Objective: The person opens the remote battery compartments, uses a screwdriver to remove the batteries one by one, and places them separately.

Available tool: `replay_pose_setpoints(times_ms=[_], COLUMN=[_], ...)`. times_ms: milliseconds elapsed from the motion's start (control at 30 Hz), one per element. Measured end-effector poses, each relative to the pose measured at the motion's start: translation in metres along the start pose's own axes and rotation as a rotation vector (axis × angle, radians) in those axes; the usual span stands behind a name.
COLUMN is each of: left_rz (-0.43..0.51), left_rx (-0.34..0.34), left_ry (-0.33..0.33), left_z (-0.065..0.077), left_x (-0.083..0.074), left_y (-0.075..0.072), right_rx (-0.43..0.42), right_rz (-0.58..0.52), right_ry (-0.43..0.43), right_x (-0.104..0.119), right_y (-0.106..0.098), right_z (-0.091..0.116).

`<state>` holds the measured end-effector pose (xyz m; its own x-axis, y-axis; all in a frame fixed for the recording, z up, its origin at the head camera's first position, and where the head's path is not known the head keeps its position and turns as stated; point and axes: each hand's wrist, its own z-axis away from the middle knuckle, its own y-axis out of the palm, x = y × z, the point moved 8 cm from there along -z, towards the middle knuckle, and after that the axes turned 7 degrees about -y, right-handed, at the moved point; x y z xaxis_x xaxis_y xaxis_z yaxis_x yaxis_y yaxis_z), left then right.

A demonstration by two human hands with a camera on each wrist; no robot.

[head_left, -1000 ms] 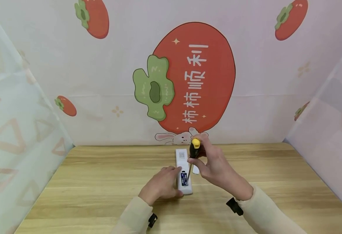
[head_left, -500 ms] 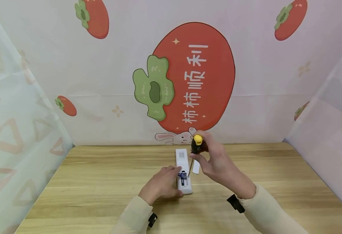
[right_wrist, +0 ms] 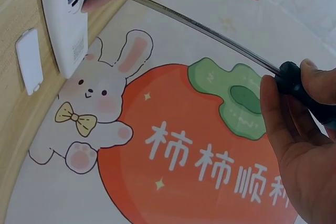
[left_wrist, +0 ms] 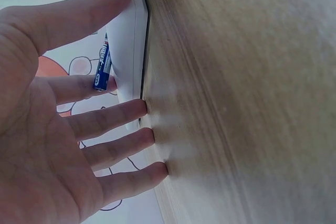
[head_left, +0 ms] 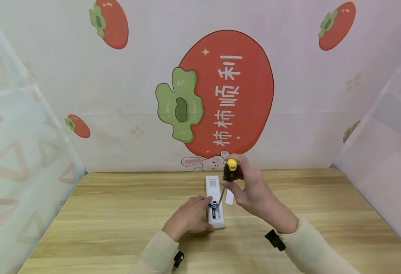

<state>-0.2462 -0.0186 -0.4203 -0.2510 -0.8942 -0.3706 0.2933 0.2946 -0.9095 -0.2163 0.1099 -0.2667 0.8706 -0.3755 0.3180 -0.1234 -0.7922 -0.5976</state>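
A white remote control [head_left: 212, 186] lies back side up on the table, its battery compartment uncovered. One blue battery [left_wrist: 103, 66] is tipped out crosswise over the remote's left edge; another [head_left: 214, 214] lies in the compartment. My left hand [head_left: 189, 219] rests along the remote's left side. Its thumb and fingers are fairly straight, with fingertips touching the remote and the table. With my right hand [head_left: 256, 196] I grip the black and yellow handle of a screwdriver [head_left: 230, 169]. The screwdriver's metal shaft [right_wrist: 194, 23] slants down to the compartment, its tip at the tipped battery.
A white battery cover [head_left: 229, 197] lies on the wooden table [head_left: 118, 220], just right of the remote. Behind the table rises a printed backdrop [head_left: 299, 114] with persimmons and a rabbit. Pale side panels [head_left: 15, 152] flank the table.
One battery, earlier lying beside the other in the compartment, has come up and turned crosswise toward the left. The screwdriver tip shifted away from me, then left. The left hand stayed in place.
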Motion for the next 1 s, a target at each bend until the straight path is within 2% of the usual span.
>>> replay_pose_setpoints(times_ms=[533, 1000], left_rz=[-0.009, -0.027], left_rx=[-0.008, -0.011], left_ry=[0.015, 0.030], left_z=[0.000, -0.001], left_x=[0.000, 0.000], left_y=[0.001, 0.000], right_rx=[0.016, -0.142], right_rz=[0.022, 0.106], right_ry=[0.004, 0.080], right_x=[-0.003, -0.012], right_y=[0.003, -0.010], right_z=[0.001, 0.002])
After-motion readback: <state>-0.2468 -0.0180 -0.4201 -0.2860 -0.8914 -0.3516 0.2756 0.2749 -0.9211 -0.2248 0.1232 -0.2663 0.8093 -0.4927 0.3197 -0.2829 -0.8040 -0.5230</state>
